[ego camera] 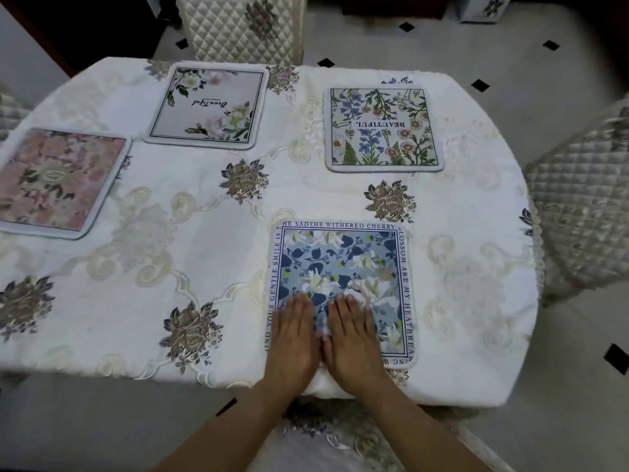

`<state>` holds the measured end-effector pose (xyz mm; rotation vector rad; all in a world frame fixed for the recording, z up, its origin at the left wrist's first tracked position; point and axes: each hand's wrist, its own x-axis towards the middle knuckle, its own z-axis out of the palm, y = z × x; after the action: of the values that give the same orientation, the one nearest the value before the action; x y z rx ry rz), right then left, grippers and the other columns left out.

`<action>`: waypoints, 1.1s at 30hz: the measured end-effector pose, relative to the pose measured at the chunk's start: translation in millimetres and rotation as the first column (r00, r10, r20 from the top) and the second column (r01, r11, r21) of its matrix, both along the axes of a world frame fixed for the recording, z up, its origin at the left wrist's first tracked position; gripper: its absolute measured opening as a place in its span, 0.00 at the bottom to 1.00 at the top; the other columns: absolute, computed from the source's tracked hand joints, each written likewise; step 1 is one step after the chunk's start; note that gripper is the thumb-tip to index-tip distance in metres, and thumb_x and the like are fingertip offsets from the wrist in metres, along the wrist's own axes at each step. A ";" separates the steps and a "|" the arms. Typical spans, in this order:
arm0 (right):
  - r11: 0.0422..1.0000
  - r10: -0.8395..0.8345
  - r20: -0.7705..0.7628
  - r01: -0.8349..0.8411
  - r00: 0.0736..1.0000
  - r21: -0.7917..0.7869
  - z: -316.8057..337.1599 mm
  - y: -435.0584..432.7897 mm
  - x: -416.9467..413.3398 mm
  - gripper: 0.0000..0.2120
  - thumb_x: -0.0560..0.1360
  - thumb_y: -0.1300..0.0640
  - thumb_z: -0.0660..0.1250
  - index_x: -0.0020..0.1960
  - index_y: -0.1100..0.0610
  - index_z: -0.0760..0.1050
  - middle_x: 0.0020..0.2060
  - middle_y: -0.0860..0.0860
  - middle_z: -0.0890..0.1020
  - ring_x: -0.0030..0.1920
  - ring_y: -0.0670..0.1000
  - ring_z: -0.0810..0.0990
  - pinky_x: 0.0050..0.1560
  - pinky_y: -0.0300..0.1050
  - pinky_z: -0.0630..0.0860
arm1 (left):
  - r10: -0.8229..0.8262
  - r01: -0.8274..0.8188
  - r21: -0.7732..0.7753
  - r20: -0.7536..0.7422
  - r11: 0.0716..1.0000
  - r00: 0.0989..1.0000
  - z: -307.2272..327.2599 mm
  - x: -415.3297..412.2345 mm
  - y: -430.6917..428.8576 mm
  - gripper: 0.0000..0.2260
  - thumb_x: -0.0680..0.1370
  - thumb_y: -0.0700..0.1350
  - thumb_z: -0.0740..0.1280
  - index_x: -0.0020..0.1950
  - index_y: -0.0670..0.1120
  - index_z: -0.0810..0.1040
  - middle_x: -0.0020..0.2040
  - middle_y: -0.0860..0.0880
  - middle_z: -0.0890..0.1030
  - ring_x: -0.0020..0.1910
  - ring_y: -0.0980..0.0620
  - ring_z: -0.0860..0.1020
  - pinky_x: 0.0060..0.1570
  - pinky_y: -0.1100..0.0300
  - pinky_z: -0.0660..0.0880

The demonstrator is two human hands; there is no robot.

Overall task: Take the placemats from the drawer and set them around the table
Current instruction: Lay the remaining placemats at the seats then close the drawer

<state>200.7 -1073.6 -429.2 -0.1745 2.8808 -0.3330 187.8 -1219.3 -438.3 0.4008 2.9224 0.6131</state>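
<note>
Left hand (292, 338) and right hand (352, 335) lie flat, fingers extended, gripping nothing, side by side on the blue floral placemat (343, 264); three more placemats lie beyond.

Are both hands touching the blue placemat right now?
Touching. The head view shows the left hand and right hand lying flat, palms down, on the blue placemat.

A cloth-covered table (204, 253) (floral embroidery) bears four placemats (343, 267), well apart.
</note>
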 end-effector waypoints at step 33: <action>0.996 -0.085 0.036 0.086 0.996 -0.018 -1.7 133.7 -158.2 0.31 0.80 0.45 0.42 0.79 0.59 0.42 0.79 0.55 0.46 0.78 0.52 0.41 0.77 0.49 0.40 | -0.012 0.024 -0.243 0.051 0.970 0.999 -3.6 -186.6 -14.9 0.31 0.82 0.56 0.45 0.76 0.35 0.50 0.77 0.33 0.53 0.77 0.36 0.50 0.74 0.45 0.48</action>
<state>42.5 -939.8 -430.8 -0.0480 2.8561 -0.3764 1.2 -1234.2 -441.9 0.3765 2.8947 0.2514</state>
